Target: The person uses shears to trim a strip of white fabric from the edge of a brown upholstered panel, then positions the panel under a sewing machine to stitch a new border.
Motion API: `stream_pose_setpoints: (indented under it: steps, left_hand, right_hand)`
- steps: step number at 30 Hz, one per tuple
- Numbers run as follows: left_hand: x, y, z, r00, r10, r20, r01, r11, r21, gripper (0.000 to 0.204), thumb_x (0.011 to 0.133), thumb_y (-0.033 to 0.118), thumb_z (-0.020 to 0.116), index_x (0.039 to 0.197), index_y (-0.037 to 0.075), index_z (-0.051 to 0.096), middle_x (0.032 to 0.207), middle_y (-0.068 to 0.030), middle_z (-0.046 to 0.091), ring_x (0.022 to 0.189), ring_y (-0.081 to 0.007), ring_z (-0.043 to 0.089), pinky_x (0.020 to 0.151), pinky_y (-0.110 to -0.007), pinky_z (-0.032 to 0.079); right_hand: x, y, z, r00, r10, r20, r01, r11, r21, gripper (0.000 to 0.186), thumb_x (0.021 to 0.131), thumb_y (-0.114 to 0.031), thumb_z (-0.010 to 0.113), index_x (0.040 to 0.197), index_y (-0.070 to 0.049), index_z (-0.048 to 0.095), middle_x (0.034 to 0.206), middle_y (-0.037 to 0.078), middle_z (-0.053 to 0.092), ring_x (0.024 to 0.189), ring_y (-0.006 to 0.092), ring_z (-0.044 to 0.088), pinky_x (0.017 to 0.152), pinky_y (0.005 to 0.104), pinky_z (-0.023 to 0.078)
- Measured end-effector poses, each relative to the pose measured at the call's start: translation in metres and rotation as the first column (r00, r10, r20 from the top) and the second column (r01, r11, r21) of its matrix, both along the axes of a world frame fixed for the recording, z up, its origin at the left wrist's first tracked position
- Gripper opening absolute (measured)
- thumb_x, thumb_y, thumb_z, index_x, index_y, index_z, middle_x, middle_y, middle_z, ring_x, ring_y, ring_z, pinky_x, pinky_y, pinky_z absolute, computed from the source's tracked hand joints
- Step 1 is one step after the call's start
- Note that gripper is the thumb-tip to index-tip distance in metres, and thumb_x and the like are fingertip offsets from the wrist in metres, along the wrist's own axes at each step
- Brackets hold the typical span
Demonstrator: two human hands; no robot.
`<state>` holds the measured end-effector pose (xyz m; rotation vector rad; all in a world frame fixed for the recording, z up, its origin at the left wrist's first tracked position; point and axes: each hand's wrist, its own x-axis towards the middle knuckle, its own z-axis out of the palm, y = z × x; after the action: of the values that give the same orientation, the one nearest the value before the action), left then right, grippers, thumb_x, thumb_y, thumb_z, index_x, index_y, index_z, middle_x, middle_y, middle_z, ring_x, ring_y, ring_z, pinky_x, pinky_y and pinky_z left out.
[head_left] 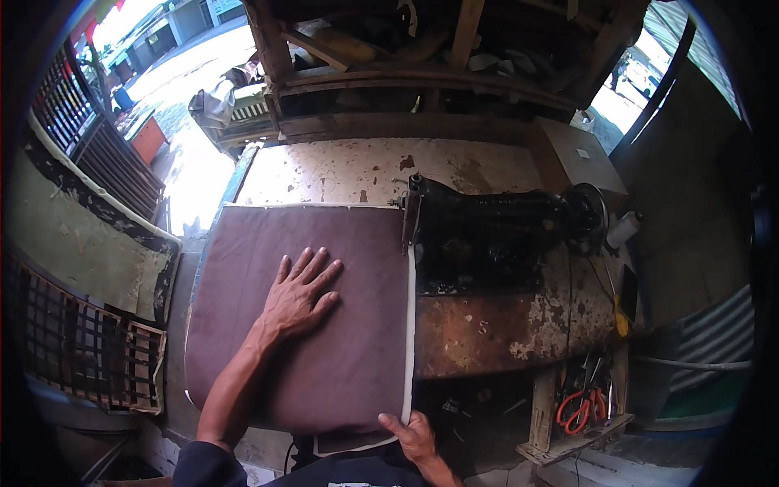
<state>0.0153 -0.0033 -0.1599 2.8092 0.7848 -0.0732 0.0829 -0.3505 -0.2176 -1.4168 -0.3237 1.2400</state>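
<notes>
A large brown panel of fabric or leatherette (243,284) with white edging lies over the left part of the worktable. My left hand (304,292) rests flat on its middle, fingers spread. At the panel's near right corner, my right hand (414,434) pinches the white-edged border, thumb on top and fingers beneath. The black sewing machine (487,235) stands to the right, its needle end over the panel's far right edge. The needle itself is too dark to make out.
A white thread spool (623,230) sits beside the machine's handwheel (588,219). Orange-handled scissors (574,412) hang in a wooden rack (544,414) at lower right. A cardboard-coloured box (576,162) stands behind the machine. Wooden shelving (406,126) borders the table's far side.
</notes>
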Motion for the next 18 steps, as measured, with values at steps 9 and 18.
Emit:
stream_pose_setpoints:
  steps: [9, 18]
  left_hand:
    - [0.017, 0.025, -0.005, 1.000, -0.007, 0.006, 0.007, 1.000, 0.012, 0.064, 0.110, 0.056, 0.038, 0.167, 0.029, 0.035, 0.176, -0.0082, 0.023, 0.164, -0.0312, 0.015, 0.133, -0.054, 0.005]
    - [0.033, 0.045, -0.011, 0.999, -0.009, 0.036, 0.008, 1.000, 0.029, 0.063, 0.109, 0.056, 0.039, 0.166, 0.028, 0.037, 0.175, -0.0084, 0.026, 0.163, -0.0330, 0.016, 0.132, -0.057, 0.008]
  right_hand:
    - [-0.005, 0.016, -0.004, 0.982, -0.168, -0.085, 0.172, 0.984, 0.041, 0.036, 0.096, -0.031, 0.083, 0.109, 0.002, 0.077, 0.097, 0.001, 0.074, 0.088, 0.0083, 0.062, 0.083, 0.0266, 0.051]
    - [-0.002, 0.018, -0.011, 0.978, -0.150, -0.145, 0.159, 0.986, 0.057, 0.033, 0.098, -0.027, 0.081, 0.115, 0.001, 0.075, 0.102, 0.001, 0.075, 0.092, 0.0078, 0.063, 0.085, 0.0271, 0.051]
